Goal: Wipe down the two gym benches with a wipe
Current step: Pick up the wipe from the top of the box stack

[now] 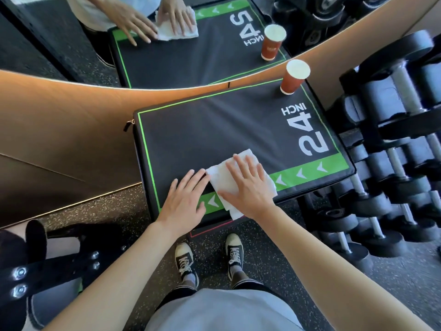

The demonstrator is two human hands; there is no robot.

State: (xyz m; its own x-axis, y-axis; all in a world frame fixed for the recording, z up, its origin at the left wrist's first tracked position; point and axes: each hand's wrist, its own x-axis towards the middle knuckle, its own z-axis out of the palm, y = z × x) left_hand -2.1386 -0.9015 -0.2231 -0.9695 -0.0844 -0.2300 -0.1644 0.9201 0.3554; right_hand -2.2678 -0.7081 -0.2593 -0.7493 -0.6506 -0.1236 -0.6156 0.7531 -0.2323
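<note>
On the black padded desk with green border and white "24 INCH" print (214, 130), wiping looked barely begun: right hand (248, 185) pressed flat on the white crumpled wipe (224, 177) at the near edge, left hand (185, 199) flat alongside, fingers released. Next sweep probably needed to steer round the red paper cup (293, 80).

A black padded box (214, 130) with a green border and the white print "24 INCH" stood on the speckled dark floor (114, 211), against a wall with a mirror. On its top, at the near edge, lay a white wipe (229, 180). The right hand (248, 187) was flat on the wipe, and the left hand (186, 199) was flat on the top just beside it. A red paper cup (294, 77) stood upright at the far right corner.
</note>
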